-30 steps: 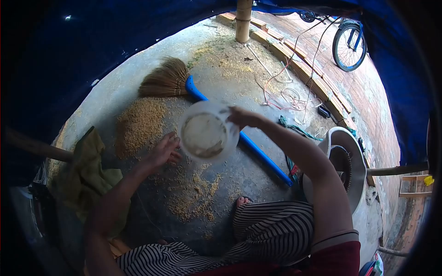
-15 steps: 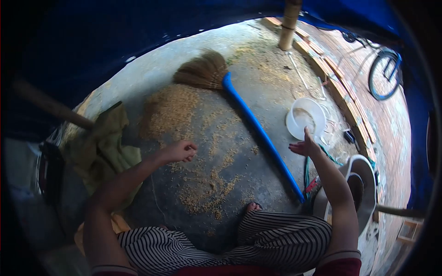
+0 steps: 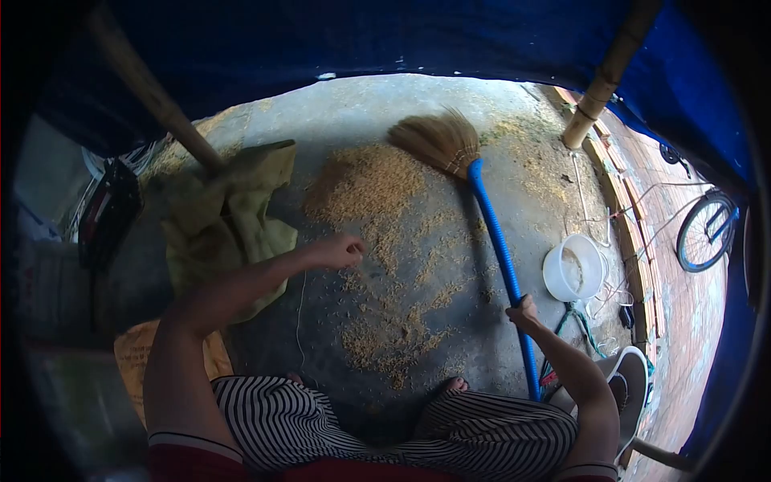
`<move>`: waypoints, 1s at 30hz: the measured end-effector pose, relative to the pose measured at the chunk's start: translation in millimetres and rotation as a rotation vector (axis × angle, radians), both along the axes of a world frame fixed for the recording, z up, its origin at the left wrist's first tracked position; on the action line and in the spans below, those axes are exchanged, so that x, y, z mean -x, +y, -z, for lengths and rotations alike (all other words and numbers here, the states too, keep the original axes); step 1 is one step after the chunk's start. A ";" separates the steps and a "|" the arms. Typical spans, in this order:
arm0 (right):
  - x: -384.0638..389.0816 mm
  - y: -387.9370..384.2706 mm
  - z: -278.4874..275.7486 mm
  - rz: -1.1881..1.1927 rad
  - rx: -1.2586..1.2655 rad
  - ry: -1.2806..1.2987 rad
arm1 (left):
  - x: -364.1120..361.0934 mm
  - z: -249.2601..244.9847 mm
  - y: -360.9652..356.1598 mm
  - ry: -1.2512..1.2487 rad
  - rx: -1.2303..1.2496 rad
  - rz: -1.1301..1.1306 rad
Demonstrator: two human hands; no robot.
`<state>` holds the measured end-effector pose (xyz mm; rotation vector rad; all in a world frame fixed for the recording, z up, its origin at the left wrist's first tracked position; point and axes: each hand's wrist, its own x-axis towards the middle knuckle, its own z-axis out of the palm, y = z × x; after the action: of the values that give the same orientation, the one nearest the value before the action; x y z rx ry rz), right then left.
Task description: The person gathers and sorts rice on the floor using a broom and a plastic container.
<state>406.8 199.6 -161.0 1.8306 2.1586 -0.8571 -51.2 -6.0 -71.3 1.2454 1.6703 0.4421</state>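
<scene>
A broom (image 3: 499, 233) with a blue handle and a fan of straw-coloured bristles lies slantwise over the concrete floor. My right hand (image 3: 524, 311) is closed around the lower part of its handle. The bristle head rests at the far side, beside a heap of yellow-brown grain (image 3: 373, 185). More grain is scattered in a loose trail from the heap towards my feet. My left hand (image 3: 341, 251) hovers over the floor left of the trail, fingers curled in, with nothing visible in them.
To the left a greenish sack (image 3: 229, 217) lies by a bamboo pole, with an orange-brown bag (image 3: 132, 361) nearer me. At right stand a white translucent bucket (image 3: 575, 269), a pale tub (image 3: 634, 386) and a row of bricks (image 3: 630, 233). A bicycle wheel (image 3: 707, 231) is beyond; blue tarp hangs overhead.
My right hand, open and apart from the broom before, has come down onto its handle and closed around it. The view has turned, shifting the scene rightwards. My left hand stays curled.
</scene>
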 end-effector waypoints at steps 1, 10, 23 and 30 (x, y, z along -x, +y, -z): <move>7.0 -3.7 -15.8 0.105 -0.022 0.070 | 13.1 5.0 -4.3 0.120 -0.104 0.024; 114.3 12.2 -116.4 -0.082 -0.152 0.288 | 149.4 53.7 -68.8 0.900 -0.303 -0.152; 105.0 27.4 -199.0 -0.530 -0.234 0.109 | 273.4 15.6 -185.2 1.019 0.337 -0.725; 138.5 23.9 -291.7 -0.428 -0.017 0.211 | 249.3 19.8 -206.3 1.081 0.378 -0.655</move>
<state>268.3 223.4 130.8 1.2508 2.5552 -0.9599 -300.6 -212.3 -91.1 0.6058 2.9221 -0.2599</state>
